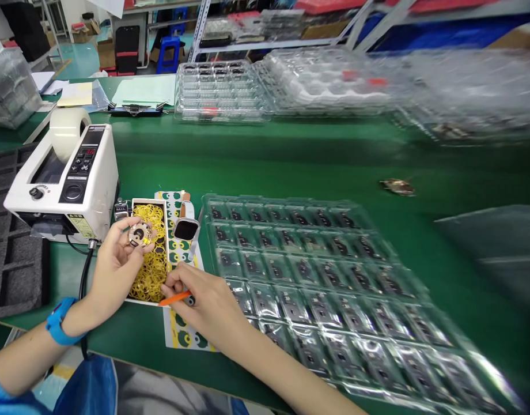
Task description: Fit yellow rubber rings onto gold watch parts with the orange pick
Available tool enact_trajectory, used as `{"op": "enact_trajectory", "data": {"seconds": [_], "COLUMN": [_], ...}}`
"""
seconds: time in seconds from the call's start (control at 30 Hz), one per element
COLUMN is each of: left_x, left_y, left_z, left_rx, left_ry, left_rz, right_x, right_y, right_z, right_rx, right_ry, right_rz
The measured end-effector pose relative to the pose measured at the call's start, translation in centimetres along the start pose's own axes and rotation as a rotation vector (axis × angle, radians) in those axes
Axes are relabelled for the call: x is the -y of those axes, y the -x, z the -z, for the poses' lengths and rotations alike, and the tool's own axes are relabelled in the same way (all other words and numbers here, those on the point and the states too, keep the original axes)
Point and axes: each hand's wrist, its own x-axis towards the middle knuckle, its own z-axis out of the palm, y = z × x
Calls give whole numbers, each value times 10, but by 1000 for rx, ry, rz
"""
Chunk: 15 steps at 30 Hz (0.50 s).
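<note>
My left hand (pixel 118 259) is closed on a round copper-coloured disc (pixel 139 234) with a dark centre, held up over a white box (pixel 165 230). Loose yellow rings (pixel 150 271) fill that box. At its lower right edge, my right hand (pixel 204 300) is closed round an orange stick-like tool (pixel 174 298); the fingers partly hide the tool, and its exact kind is unclear. Beneath and beside the box lies a sheet of green and yellow stickers (pixel 189 334). A smartwatch with a pale strap (pixel 186 228) rests on this sheet.
A white tape dispenser (pixel 96 173) stands at left beside black foam trays (pixel 14 259). Right of my hands lies a clear plastic tray (pixel 299 259) with several dark parts. Stacked clear trays (pixel 224 92) line the back. A small metallic part (pixel 398 187) lies on the green table (pixel 256 161).
</note>
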Motion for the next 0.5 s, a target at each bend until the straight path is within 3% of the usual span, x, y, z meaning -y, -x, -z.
{"op": "enact_trajectory", "data": {"seconds": [0.17, 0.27, 0.4, 0.5], "left_x": [1, -3, -5, -4], "left_y": [1, 1, 2, 4], "left_z": [0, 1, 4, 6], "left_rx": [29, 5, -20, 3], "left_ry": [-7, 3, 20, 34], "left_rz": [22, 25, 53, 78], "right_x": [7, 5, -28, -58], "right_y": [1, 7, 26, 49], "right_z": [4, 20, 71, 115], "right_rx": [46, -8, -121, -100], "right_ry": [114, 204, 374, 587], "right_rz": [100, 102, -93, -280]}}
